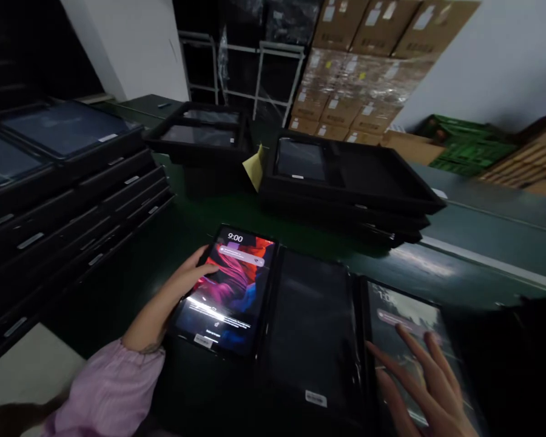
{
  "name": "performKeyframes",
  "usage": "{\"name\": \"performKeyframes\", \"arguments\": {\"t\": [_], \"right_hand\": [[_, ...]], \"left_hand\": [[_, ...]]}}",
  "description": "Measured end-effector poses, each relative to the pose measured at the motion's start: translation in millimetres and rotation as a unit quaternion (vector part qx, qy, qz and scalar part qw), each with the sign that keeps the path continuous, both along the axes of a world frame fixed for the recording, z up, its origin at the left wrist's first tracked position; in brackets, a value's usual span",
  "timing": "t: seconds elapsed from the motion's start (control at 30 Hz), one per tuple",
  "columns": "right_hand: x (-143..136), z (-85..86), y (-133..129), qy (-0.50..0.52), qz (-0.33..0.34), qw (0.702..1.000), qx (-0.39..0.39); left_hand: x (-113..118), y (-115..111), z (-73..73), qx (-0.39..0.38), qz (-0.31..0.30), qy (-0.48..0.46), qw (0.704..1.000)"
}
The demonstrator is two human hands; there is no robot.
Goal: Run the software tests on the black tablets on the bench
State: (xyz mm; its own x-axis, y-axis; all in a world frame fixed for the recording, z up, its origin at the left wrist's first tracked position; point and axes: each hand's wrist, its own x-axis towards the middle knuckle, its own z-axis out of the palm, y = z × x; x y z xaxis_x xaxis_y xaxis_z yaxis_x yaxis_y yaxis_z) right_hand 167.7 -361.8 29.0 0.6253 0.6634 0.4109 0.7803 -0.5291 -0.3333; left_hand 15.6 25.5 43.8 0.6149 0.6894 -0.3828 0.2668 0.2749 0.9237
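A lit tablet (241,279) showing 9:00 lies at the centre, its lower edge toward me. My left hand (193,273) is at its left edge, thumb over the screen and the other fingers hidden beneath or behind it. Beside it to the right is a dark tablet (312,328) with a white label near the bottom. A third tablet (409,309), lit with a grey forest picture, is farther right. Over its screen my right hand (423,379) is spread, fingers apart, holding nothing; whether a fingertip touches the glass is unclear.
Stacked black trays (86,200) with tablets stand at the left. Two more tray stacks (200,136) (359,182) are at the back of the green table (182,212), with a yellow paper (255,169) between. Cartons (346,91) and green crates (468,142) are behind.
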Motion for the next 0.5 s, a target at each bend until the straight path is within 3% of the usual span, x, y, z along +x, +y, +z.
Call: {"name": "performKeyframes", "arguments": {"t": [0.17,0.5], "right_hand": [[9.1,0.2,10.4,-0.019,-0.008,1.000,-0.003],[59.8,-2.4,57.0,0.074,-0.032,0.993,-0.084]], "left_hand": [[12.6,9.5,-1.6,0.020,0.027,0.001,0.999],[2.8,9.5,-1.8,0.019,0.000,0.012,1.000]]}}
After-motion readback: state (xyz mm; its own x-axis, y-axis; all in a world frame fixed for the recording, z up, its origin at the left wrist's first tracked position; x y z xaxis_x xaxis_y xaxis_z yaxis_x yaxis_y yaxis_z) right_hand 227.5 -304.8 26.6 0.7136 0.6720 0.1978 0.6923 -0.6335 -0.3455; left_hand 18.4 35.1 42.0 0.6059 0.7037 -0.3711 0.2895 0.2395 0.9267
